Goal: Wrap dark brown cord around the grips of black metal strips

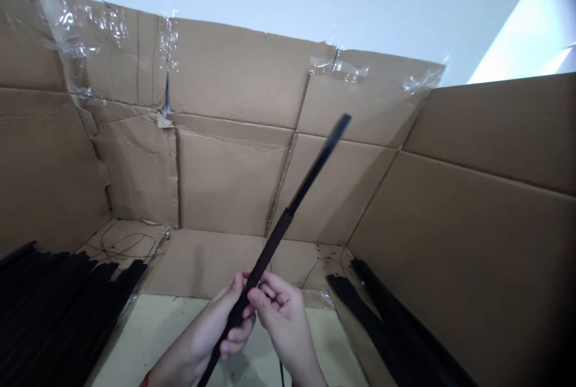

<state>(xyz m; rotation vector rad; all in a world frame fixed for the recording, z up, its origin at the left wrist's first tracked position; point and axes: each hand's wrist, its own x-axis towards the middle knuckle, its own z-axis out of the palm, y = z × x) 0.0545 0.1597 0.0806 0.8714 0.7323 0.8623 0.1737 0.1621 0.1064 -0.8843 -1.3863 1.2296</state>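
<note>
Dark rod [270, 255] held up between both hands

My left hand [202, 339] clenches it, my right hand [281, 321] pinches it just above, tip pointing far; black rod bundles [54, 309] lie left, more [387, 327] right, before cardboard walls [234, 177] and thin wire [126, 243].

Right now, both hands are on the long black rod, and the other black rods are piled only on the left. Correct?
No: the other black rods lie on both sides, a left pile and a right pile, as the head view shows. The rest stands: the left hand and right hand are on the long black rod.
</note>
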